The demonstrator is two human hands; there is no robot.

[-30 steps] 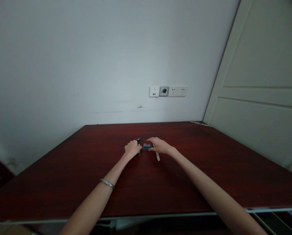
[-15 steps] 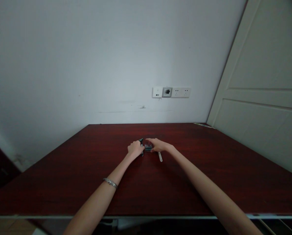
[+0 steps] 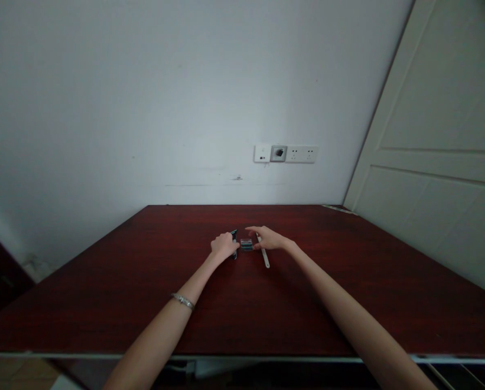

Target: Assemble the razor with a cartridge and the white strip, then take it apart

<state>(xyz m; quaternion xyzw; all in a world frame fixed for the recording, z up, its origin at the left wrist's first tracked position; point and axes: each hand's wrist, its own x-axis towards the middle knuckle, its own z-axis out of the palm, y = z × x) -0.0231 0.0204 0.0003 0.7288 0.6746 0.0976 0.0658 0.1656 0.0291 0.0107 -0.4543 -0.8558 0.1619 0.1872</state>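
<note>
Both my arms reach far out over a dark red wooden table (image 3: 307,303). My left hand (image 3: 222,246) is curled round a small black object (image 3: 234,242) that lies on the table. Just right of it sits a small clear grey-green case (image 3: 246,245). My right hand (image 3: 268,239) hovers at the case's right side, fingers bent, fingertips close to it; whether they touch it I cannot tell. A thin white stick (image 3: 264,255) lies under and in front of the right hand. A silver bracelet (image 3: 181,300) is on my left wrist.
A white wall stands behind the table, with a row of sockets and switches (image 3: 285,153). A pale panelled door (image 3: 437,157) borders the table's right side. A metal strip (image 3: 266,358) runs along the table's near edge.
My right hand has drawn back a little to the right, uncovering the small case. The left hand keeps its hold on the black object. The view has shifted slightly.
</note>
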